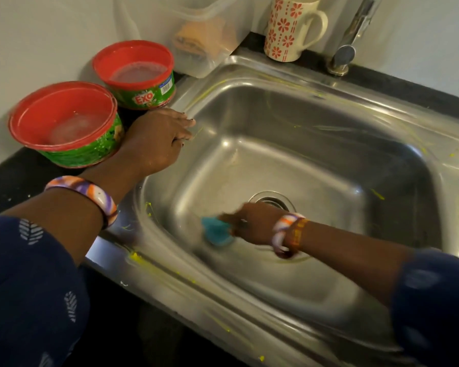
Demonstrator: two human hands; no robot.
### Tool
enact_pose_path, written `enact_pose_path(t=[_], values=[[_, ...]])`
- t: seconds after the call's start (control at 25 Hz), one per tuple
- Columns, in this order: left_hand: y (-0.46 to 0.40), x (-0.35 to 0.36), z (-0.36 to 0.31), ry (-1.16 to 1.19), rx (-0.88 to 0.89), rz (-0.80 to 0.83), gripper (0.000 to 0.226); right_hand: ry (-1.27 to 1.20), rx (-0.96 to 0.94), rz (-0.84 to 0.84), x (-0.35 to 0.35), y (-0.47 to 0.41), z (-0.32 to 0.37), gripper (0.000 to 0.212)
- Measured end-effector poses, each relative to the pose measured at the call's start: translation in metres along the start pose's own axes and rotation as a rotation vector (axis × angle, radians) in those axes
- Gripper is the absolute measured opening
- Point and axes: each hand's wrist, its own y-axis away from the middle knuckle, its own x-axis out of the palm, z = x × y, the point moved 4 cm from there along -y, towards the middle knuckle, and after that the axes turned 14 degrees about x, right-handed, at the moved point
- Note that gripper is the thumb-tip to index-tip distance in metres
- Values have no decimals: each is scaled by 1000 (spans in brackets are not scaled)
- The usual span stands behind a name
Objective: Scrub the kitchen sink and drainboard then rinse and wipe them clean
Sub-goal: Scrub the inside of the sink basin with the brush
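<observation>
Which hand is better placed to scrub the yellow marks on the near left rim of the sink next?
Probably the right hand: it already holds the blue scrubber low in the sink, near those marks. The left hand rests on the far left rim and holds nothing.

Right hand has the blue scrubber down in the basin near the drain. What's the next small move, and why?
Probably sweep the blue scrubber toward the near-left wall of the sink: the right hand grips it on the basin floor, and yellow smears show on that rim. The left hand rests on the left rim.
</observation>
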Motion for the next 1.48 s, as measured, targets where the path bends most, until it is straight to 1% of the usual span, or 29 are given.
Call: enact_pose_path(t=[0.08, 0.12, 0.16, 0.2, 0.24, 0.32, 0.36, 0.4, 0.44, 0.52, 0.56, 0.64, 0.72, 0.76, 0.8, 0.84, 0.92, 1.0, 1.08, 1.16, 1.2, 1.24, 1.32, 1.36, 1.4, 1.44, 1.48], values=[[0, 1, 2, 18, -15, -14, 25, 50, 68, 192, 10, 42, -38, 37], [1, 2, 2, 29, -20, -20, 25, 83, 103, 231, 14, 63, -48, 39], [1, 3, 3, 39, -24, -21, 25, 126, 126, 221, 16, 77, -50, 42], [1, 3, 3, 42, -18, -22, 25, 174, 126, 172, 15, 82, -45, 43], [1, 3, 3, 38, -4, -19, 24, 206, 102, 82, 11, 77, -34, 43], [0, 3, 4, 16, 33, -14, 24, 158, 57, -117, 1, 46, -7, 42], [-1, 2, 4, 9, 35, -8, 23, 115, 42, -185, -4, 25, 8, 41], [-1, 2, 5, 10, 24, 0, 23, 70, 29, -228, -7, 2, 19, 41], [-1, 3, 5, 20, 10, 4, 24, 34, 24, -237, -10, -19, 28, 40], [-2, 2, 6, 77, -15, 1, 25, -20, 24, -178, -12, -43, 34, 39], [-2, 1, 7, 118, -26, 1, 25, -18, 16, -130, -11, -41, 31, 39], [-2, -2, 9, 194, -39, -10, 27, 11, 5, 16, 4, -14, 9, 38], [-1, -3, 11, 237, -53, -17, 30, 9, 39, 209, 20, 30, -26, 37], [-1, -3, 12, 252, -63, -22, 31, 4, 79, 278, 26, 52, -41, 37], [-1, -1, 12, 265, -74, -23, 33, 3, 112, 299, 29, 69, -50, 38], [-1, 0, 12, 277, -81, -27, 34, 11, 127, 277, 28, 79, -52, 41], [-1, 0, 14, 286, -86, -36, 36, 57, 84, 143, 20, 70, -38, 44], [-2, -1, 14, 280, -88, -42, 37, 57, 14, -20, 9, 39, -9, 44], [-1, 0, 14, 264, -86, -37, 36, 2, -16, -122, -6, -1, 10, 43], [-1, 0, 14, 252, -66, -43, 33, -67, 33, -174, -27, -46, 2, 41], [-1, 0, 13, 255, -57, -49, 35, -89, 87, -214, -38, -64, -10, 40], [-1, 0, 13, 257, -54, -51, 37, -108, 170, -271, -51, -79, -27, 38], [-1, 0, 14, 248, -69, -56, 33, -156, 387, -378, -75, -95, -65, 34], [0, 1, 14, 241, -76, -61, 34, -192, 464, -397, -81, -97, -78, 33], [0, 1, 15, 238, -74, -64, 35, -227, 482, -383, -82, -98, -83, 33], [0, 2, 14, 232, -67, -65, 35, -251, 440, -352, -78, -97, -76, 34], [0, 1, 15, 229, -53, -74, 37, -267, 358, -322, -72, -94, -60, 36]])
